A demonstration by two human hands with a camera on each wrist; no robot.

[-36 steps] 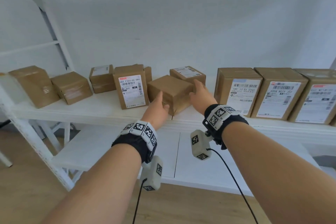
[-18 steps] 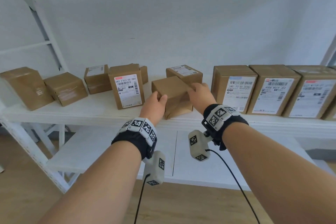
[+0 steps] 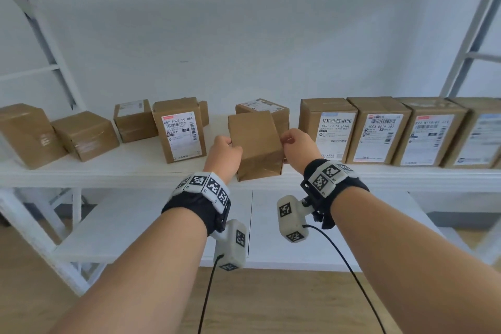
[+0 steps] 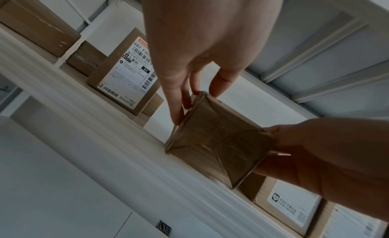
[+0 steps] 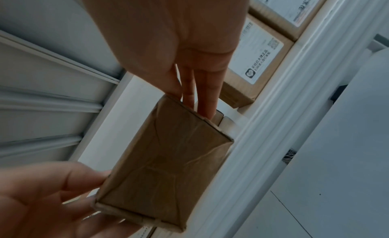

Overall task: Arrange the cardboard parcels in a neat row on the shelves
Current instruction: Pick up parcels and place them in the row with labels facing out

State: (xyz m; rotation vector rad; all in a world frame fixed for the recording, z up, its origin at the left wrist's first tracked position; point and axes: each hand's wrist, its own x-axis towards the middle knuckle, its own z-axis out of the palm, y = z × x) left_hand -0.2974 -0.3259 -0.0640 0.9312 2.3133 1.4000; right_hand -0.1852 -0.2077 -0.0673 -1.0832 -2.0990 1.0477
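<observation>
A plain taped cardboard parcel [image 3: 254, 141] stands tilted on end at the front edge of the white shelf [image 3: 122, 171], its lower end over the lip. My left hand [image 3: 225, 152] grips its left side and my right hand [image 3: 296, 146] grips its right side. In the left wrist view the left fingers [image 4: 179, 108] lie along one edge of the parcel [image 4: 219, 142]. In the right wrist view the right fingers [image 5: 202, 98] reach behind the parcel [image 5: 164, 166], with the left hand [image 5: 52, 200] on its other side. To the right, several labelled parcels [image 3: 379, 130] stand in a row.
A flat labelled parcel [image 3: 264, 107] lies just behind the held one. An upright parcel with a 682 label [image 3: 180, 130] stands to the left, with three loose parcels [image 3: 85, 134] skewed beyond it. A lower shelf board [image 3: 135, 225] lies below, and an upper shelf overhead.
Both hands closed on the plain parcel's sides. It went from lying skewed on the shelf to tipped up on end at the front edge.
</observation>
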